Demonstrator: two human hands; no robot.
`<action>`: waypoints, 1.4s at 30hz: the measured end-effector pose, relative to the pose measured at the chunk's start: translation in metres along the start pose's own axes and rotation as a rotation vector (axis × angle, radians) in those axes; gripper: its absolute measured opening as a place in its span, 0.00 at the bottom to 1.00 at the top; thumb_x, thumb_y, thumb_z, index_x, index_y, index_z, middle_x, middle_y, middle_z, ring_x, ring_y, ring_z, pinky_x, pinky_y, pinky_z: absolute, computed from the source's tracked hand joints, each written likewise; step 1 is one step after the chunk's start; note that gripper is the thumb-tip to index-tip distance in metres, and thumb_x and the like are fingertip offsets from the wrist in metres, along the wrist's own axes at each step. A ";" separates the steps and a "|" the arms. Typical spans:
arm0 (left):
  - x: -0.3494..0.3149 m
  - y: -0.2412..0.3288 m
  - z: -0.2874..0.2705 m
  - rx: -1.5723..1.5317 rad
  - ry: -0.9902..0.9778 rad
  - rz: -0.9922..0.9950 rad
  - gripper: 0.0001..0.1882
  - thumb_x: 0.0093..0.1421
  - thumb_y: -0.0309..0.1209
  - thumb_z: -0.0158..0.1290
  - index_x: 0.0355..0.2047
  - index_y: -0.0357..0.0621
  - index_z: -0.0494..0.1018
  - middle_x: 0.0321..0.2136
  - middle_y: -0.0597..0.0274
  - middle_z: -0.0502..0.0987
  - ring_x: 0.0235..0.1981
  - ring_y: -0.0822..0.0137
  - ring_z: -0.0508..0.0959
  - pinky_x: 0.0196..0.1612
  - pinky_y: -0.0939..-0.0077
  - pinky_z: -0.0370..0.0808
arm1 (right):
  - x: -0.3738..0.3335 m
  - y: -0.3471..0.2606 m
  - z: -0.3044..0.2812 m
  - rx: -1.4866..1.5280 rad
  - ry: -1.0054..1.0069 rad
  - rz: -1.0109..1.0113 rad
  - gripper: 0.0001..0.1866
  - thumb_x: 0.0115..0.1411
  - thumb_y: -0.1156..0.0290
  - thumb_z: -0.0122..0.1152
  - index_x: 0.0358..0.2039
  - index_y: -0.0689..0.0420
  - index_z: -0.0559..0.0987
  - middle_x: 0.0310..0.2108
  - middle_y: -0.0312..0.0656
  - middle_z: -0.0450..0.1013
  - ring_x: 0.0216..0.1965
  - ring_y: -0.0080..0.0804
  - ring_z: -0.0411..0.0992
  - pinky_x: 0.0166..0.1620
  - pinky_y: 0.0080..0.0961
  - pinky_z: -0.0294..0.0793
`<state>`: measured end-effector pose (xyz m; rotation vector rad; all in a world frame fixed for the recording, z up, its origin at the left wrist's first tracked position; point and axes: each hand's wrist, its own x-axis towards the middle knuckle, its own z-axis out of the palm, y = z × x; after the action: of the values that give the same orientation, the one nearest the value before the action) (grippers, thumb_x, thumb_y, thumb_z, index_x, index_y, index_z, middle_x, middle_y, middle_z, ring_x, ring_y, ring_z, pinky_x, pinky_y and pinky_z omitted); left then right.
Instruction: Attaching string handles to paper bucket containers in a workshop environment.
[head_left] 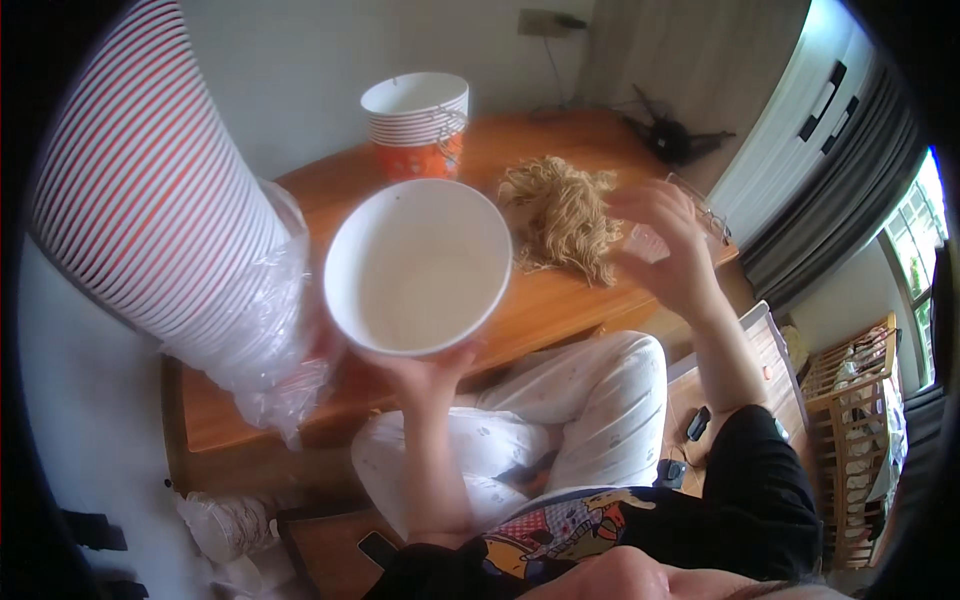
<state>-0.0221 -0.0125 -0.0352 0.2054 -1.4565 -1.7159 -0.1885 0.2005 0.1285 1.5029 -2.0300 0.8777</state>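
My left hand [425, 372] grips a large white paper bucket [418, 265] from below, its open mouth tilted toward me. The inside looks bare. My right hand [665, 245] is raised at the right above the table, fingers curved and apart from the thumb, with nothing visible between them. Just left of it lies a loose heap of tan strings [570, 215] on the wooden table [545, 310]. Behind the held bucket stands a short nested stack of orange and white paper buckets [415, 125], with some strings hanging over its rim.
A tall stack of nested paper buckets [150, 170], partly wrapped in clear plastic [265, 350], leans at the left. A black object with arms [672, 138] lies at the table's far right. Below are my legs, a phone [380, 550] and a wooden crib [850, 440].
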 end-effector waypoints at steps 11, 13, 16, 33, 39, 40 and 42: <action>0.014 -0.009 0.024 0.666 0.179 0.403 0.75 0.38 0.48 0.74 0.68 0.40 0.26 0.63 0.39 0.51 0.63 0.44 0.60 0.63 0.50 0.58 | -0.077 0.042 0.074 -0.255 0.006 0.426 0.11 0.52 0.64 0.68 0.36 0.51 0.83 0.37 0.35 0.77 0.45 0.35 0.70 0.50 0.36 0.61; 0.011 -0.011 0.024 0.692 0.172 0.370 0.75 0.39 0.48 0.73 0.68 0.40 0.26 0.63 0.39 0.52 0.63 0.43 0.60 0.63 0.50 0.59 | -0.082 0.048 0.087 -0.367 -0.011 0.424 0.10 0.51 0.63 0.68 0.35 0.49 0.83 0.36 0.34 0.74 0.44 0.37 0.69 0.48 0.39 0.63; 0.009 -0.012 0.023 0.759 0.161 0.351 0.75 0.38 0.49 0.73 0.68 0.38 0.25 0.63 0.39 0.52 0.62 0.43 0.60 0.62 0.50 0.60 | -0.085 0.049 0.097 -0.468 -0.022 0.465 0.09 0.51 0.63 0.67 0.34 0.49 0.83 0.36 0.34 0.73 0.44 0.36 0.69 0.48 0.40 0.64; 0.010 -0.016 0.021 0.918 0.170 0.518 0.72 0.40 0.75 0.53 0.68 0.41 0.28 0.65 0.37 0.44 0.65 0.41 0.55 0.60 0.41 0.63 | -0.065 0.042 0.076 -0.460 0.071 0.462 0.04 0.54 0.68 0.64 0.29 0.51 0.82 0.33 0.35 0.76 0.39 0.37 0.71 0.44 0.34 0.69; 0.006 -0.024 0.022 0.685 0.208 0.537 0.69 0.46 0.65 0.61 0.68 0.39 0.30 0.66 0.39 0.42 0.66 0.44 0.52 0.65 0.46 0.55 | -0.027 0.026 0.030 -0.576 0.144 0.247 0.04 0.56 0.69 0.61 0.29 0.55 0.79 0.31 0.37 0.75 0.37 0.39 0.72 0.43 0.34 0.70; 0.005 -0.024 0.022 0.682 0.207 0.537 0.69 0.46 0.65 0.61 0.68 0.39 0.30 0.66 0.39 0.42 0.66 0.44 0.52 0.65 0.46 0.55 | -0.017 0.022 0.023 -0.574 0.111 0.199 0.03 0.55 0.70 0.62 0.29 0.54 0.79 0.31 0.37 0.75 0.37 0.39 0.72 0.43 0.34 0.70; 0.005 -0.019 0.019 0.543 0.233 0.653 0.61 0.51 0.51 0.64 0.68 0.40 0.32 0.67 0.39 0.41 0.66 0.45 0.51 0.67 0.49 0.52 | 0.003 0.017 0.012 -0.612 0.084 0.087 0.03 0.54 0.71 0.62 0.30 0.53 0.79 0.30 0.35 0.74 0.36 0.37 0.72 0.41 0.35 0.70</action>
<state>-0.0465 -0.0027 -0.0442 0.1815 -1.5595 -0.7368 -0.2053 0.1937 0.1188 1.0259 -2.0546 0.2883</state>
